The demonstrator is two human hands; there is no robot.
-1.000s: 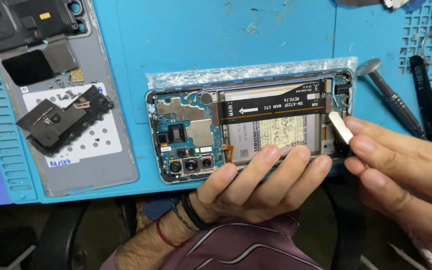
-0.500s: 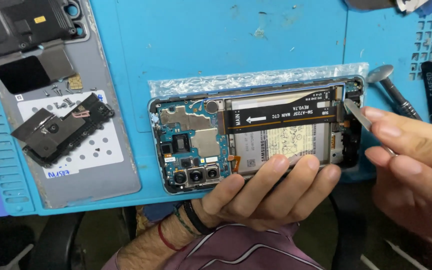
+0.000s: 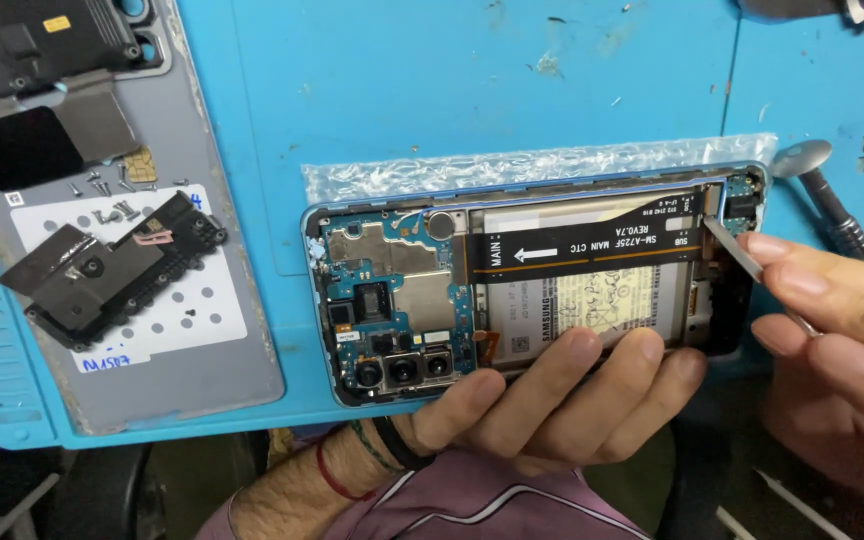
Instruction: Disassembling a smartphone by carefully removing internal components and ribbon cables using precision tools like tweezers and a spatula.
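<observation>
While the opened phone [image 3: 532, 285] lies back-up at the near edge of the blue mat [image 3: 402, 90], its right end is being worked with a thin metal pry tool [image 3: 737, 250]. The tool tip sits at the right end of the black flex cable [image 3: 592, 250], just beside the small board in the phone's far right corner.

Judgement on technique: keep the blade flat and shallow, lever only under the connector edge, and stay off the battery [image 3: 592, 305] beneath the cable; a slip there looks like the main risk.

Left hand [image 3: 552, 400]: curled around the phone's near edge, fingers lying over the battery and frame, steadying it. Not fully closed; a loose clamp.

Right hand [image 3: 832, 330]: fingers pinched closed on the pry tool, thumb hidden.

Left of the phone, the grey back cover [image 3: 222, 330] carries a removed black shield plate [image 3: 102, 270] and loose screws [image 3: 102, 185]. A second metal spudger [image 3: 822, 190] lies far right.
</observation>
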